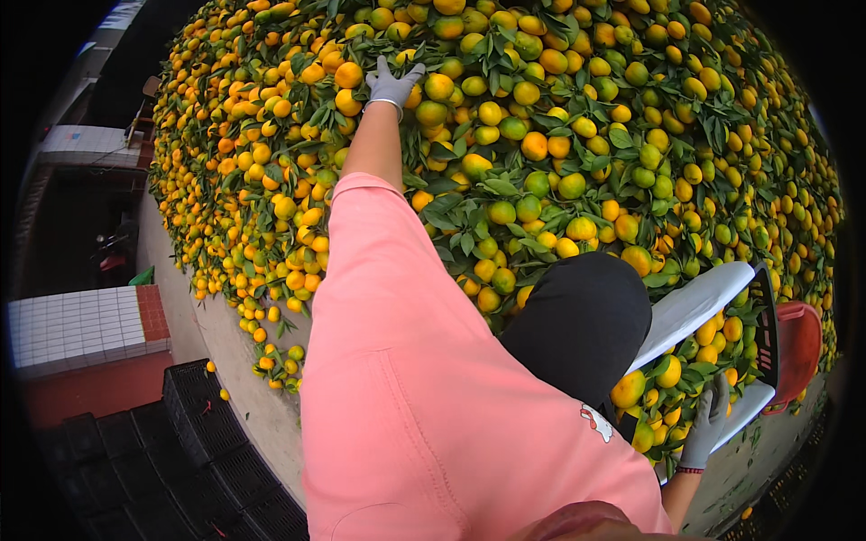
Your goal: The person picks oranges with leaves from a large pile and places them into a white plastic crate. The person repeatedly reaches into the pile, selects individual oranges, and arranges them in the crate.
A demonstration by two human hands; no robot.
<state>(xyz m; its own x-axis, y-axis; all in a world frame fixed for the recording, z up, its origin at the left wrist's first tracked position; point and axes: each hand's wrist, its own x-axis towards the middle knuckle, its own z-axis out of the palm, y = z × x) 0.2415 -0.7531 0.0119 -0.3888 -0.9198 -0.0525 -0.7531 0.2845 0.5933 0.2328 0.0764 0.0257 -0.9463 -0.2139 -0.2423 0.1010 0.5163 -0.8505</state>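
Observation:
My left hand (394, 86), in a grey glove with a white band at the wrist, reaches far out onto a large heap of green-and-orange mandarins (534, 145) with leaves. Its fingers are spread over fruit and leaves, and I see nothing held in it. Down at the right, my right hand (707, 427), also gloved, is beside the inner edge of a black plastic crate (764, 318) with a white lining (697, 308). Its fingers look apart, near the leafy mandarins (670, 372) inside. My dark-clad knee (582, 318) partly hides the crate.
A red plastic seat (797, 355) stands just beyond the crate. Black crates (203, 412) are stacked at lower left, near a white-tiled ledge (81, 321). Loose mandarins (270, 365) lie on the concrete floor (257, 419). A motorbike (111, 253) shows at far left.

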